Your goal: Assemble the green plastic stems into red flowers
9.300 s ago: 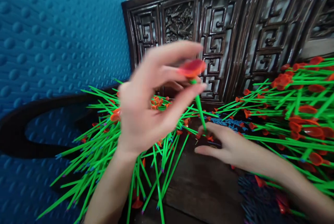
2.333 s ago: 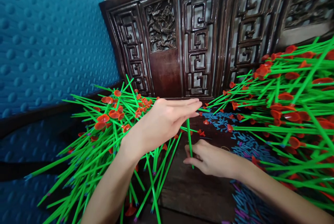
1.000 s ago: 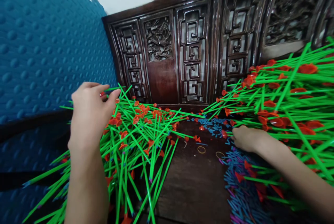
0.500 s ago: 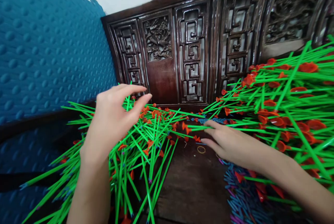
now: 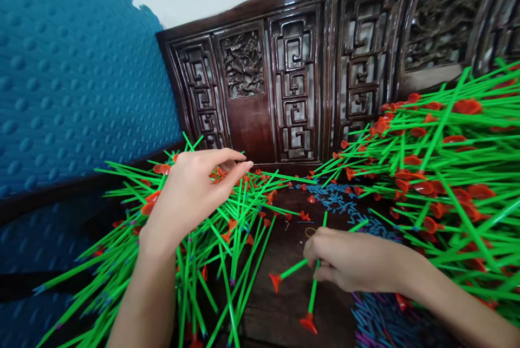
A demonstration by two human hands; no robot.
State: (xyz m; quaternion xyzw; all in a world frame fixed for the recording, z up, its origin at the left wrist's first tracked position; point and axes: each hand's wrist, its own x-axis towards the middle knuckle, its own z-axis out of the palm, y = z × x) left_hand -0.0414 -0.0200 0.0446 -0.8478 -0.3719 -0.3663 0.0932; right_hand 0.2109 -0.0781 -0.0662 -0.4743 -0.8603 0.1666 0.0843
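My right hand [image 5: 349, 258] grips two green sticks with orange-red suction cups, toy suction-cup darts [image 5: 312, 298], over the dark wooden surface [image 5: 292, 283]. They cross at my fingers, with the cups pointing down and left. My left hand [image 5: 199, 185] hovers over the left heap of green darts [image 5: 244, 212], thumb and index fingertips pinched close together. Whether anything is between them I cannot make out. Many darts in this heap have small blue or purple ends.
A larger heap of green darts [image 5: 455, 175] rises on the right. Small blue and purple pieces [image 5: 382, 315] lie below it, with more blue bits [image 5: 337, 196] behind. A carved dark wood backrest [image 5: 252, 126] stands behind; a blue foam mat [image 5: 81, 77] leans at left.
My right hand has moved down and toward me and now holds two darts in its grip. My left hand has shifted right and slightly down, its finger gap narrowing.
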